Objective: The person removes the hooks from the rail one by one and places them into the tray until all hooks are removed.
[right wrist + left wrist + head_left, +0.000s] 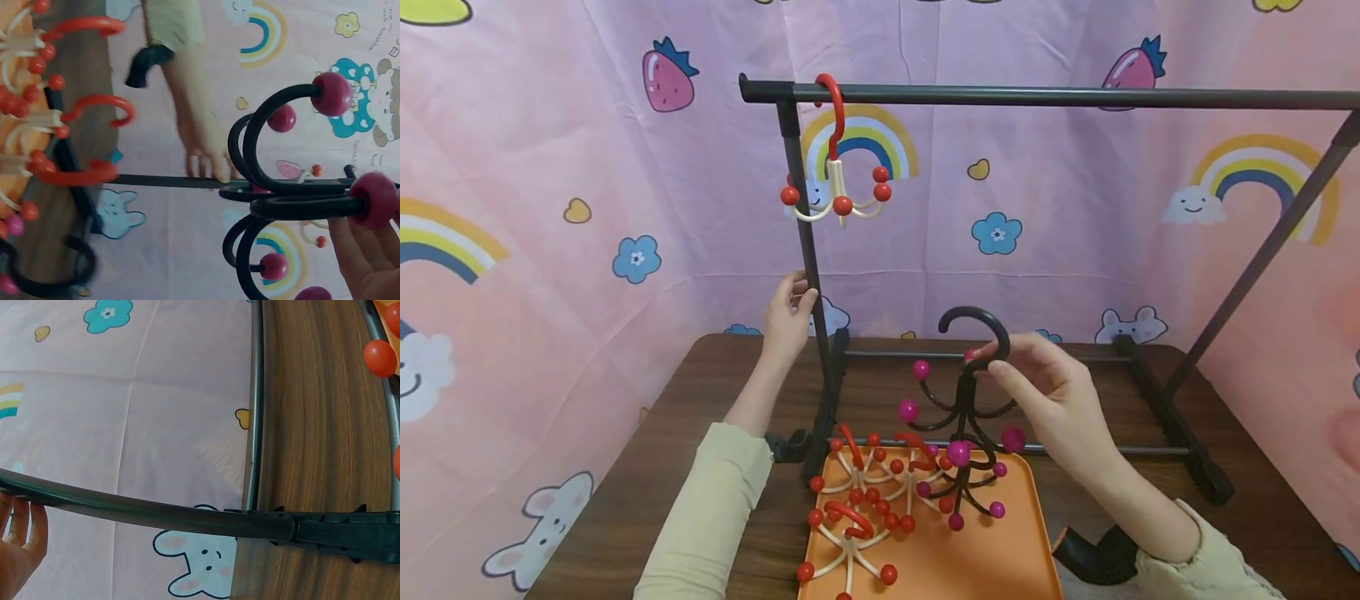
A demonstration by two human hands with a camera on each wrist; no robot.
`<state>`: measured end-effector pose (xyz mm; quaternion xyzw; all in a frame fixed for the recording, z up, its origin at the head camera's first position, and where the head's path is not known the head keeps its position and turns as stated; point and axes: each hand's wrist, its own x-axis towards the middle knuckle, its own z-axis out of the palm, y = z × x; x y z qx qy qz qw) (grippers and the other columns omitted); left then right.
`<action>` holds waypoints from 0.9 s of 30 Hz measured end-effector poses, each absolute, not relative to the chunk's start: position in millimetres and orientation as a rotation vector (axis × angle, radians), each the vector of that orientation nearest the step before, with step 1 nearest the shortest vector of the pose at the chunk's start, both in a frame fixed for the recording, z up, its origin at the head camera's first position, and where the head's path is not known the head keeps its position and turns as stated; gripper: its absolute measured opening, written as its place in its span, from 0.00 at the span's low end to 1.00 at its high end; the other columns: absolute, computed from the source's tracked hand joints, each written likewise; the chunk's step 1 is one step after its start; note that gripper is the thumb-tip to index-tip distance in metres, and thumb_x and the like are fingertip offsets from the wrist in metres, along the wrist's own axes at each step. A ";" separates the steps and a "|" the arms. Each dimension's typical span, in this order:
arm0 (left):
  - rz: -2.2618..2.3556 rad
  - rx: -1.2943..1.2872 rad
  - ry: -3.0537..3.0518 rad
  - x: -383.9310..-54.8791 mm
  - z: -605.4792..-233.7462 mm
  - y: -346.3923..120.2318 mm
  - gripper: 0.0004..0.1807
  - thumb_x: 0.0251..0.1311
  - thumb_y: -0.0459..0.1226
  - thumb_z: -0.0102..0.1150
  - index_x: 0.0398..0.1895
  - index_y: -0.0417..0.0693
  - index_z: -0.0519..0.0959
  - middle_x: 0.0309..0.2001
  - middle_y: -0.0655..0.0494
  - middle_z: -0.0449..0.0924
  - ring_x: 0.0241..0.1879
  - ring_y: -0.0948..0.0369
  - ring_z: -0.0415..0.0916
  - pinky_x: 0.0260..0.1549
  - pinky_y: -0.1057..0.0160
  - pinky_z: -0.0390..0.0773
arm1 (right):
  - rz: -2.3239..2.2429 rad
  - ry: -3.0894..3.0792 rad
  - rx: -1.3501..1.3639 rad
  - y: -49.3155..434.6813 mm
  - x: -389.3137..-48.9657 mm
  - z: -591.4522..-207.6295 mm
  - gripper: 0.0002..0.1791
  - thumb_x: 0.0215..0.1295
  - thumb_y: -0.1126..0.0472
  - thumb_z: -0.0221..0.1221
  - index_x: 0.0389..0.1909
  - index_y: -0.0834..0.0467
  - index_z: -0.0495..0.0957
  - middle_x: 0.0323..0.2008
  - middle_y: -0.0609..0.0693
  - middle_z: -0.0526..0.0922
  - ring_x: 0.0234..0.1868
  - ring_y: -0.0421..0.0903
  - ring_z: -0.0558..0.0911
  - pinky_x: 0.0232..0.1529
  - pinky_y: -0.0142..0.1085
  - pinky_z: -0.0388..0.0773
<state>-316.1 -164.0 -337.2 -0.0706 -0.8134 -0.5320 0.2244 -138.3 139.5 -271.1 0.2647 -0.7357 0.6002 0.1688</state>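
My right hand (1067,408) pinches a black multi-arm hanger (974,364) with pink ball tips just below its hook, holding it upright above the tray. Its curved arms and pink balls fill the middle of the right wrist view, with the fingers (369,256) at the lower right. At the rack's left post (805,242), my left hand (788,321) grips partway up, thumb in front. In the left wrist view its fingertips (37,519) meet the post from below. A cream hanger (836,177) with red hook and balls hangs near the rail's left end.
An orange tray (1018,550) on the wooden table (700,400) carries several red-and-cream hangers (850,546) and another black-and-pink one (956,522). The black rack's top rail (1000,96) spans the view; its feet (1180,433) rest on the table. Patterned cloth hangs behind.
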 end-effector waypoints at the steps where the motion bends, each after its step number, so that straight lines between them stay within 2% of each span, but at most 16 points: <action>1: -1.468 -0.200 -2.243 -316.3 -336.9 -164.1 0.20 0.65 0.40 0.48 0.60 0.47 0.65 0.51 0.46 0.73 0.51 0.52 0.72 0.52 0.51 0.71 | 1.719 -2.091 0.758 139.4 -136.2 -275.9 0.08 0.63 0.70 0.51 0.42 0.64 0.75 0.41 0.52 0.81 0.43 0.44 0.81 0.47 0.32 0.77; 10: -1.460 -0.194 -2.251 -315.3 -336.7 -163.9 0.19 0.65 0.39 0.48 0.59 0.47 0.66 0.50 0.46 0.73 0.50 0.52 0.74 0.52 0.52 0.71 | 1.830 -2.135 0.798 139.5 -118.2 -310.9 0.09 0.64 0.70 0.51 0.43 0.62 0.73 0.42 0.51 0.80 0.44 0.44 0.81 0.43 0.36 0.79; 16: -1.457 -0.184 -2.245 -315.6 -335.2 -164.1 0.19 0.65 0.39 0.48 0.58 0.47 0.66 0.50 0.46 0.73 0.51 0.51 0.73 0.53 0.52 0.71 | 1.939 -2.014 1.019 137.8 -113.9 -341.1 0.12 0.61 0.78 0.48 0.43 0.66 0.73 0.41 0.55 0.80 0.41 0.47 0.82 0.40 0.39 0.80; 18: -1.460 -0.188 -2.241 -315.2 -334.4 -164.2 0.19 0.65 0.39 0.48 0.58 0.47 0.66 0.50 0.46 0.73 0.51 0.51 0.73 0.53 0.51 0.71 | 1.960 -2.011 1.051 137.0 -112.9 -351.5 0.13 0.61 0.78 0.48 0.44 0.66 0.74 0.41 0.54 0.80 0.41 0.46 0.82 0.39 0.39 0.81; 23: -1.456 -0.201 -2.243 -314.0 -334.3 -164.0 0.19 0.64 0.39 0.48 0.58 0.46 0.66 0.50 0.45 0.74 0.51 0.51 0.74 0.52 0.51 0.71 | 1.976 -2.059 1.061 133.5 -107.4 -376.1 0.13 0.61 0.77 0.48 0.44 0.64 0.73 0.41 0.53 0.81 0.39 0.43 0.82 0.30 0.33 0.80; 25: -1.456 -0.198 -2.248 -314.1 -335.0 -163.9 0.19 0.64 0.39 0.48 0.58 0.46 0.66 0.50 0.45 0.74 0.51 0.51 0.74 0.52 0.51 0.71 | 1.991 -2.074 1.061 132.0 -105.2 -384.6 0.12 0.62 0.77 0.48 0.44 0.64 0.73 0.41 0.54 0.81 0.39 0.42 0.81 0.29 0.33 0.80; 27: -1.450 -0.196 -2.253 -314.7 -335.6 -163.9 0.19 0.65 0.39 0.48 0.58 0.46 0.66 0.50 0.45 0.73 0.51 0.51 0.73 0.52 0.51 0.71 | 2.027 -2.080 1.057 130.8 -103.4 -392.7 0.11 0.62 0.76 0.48 0.44 0.65 0.73 0.41 0.56 0.81 0.41 0.43 0.81 0.34 0.35 0.81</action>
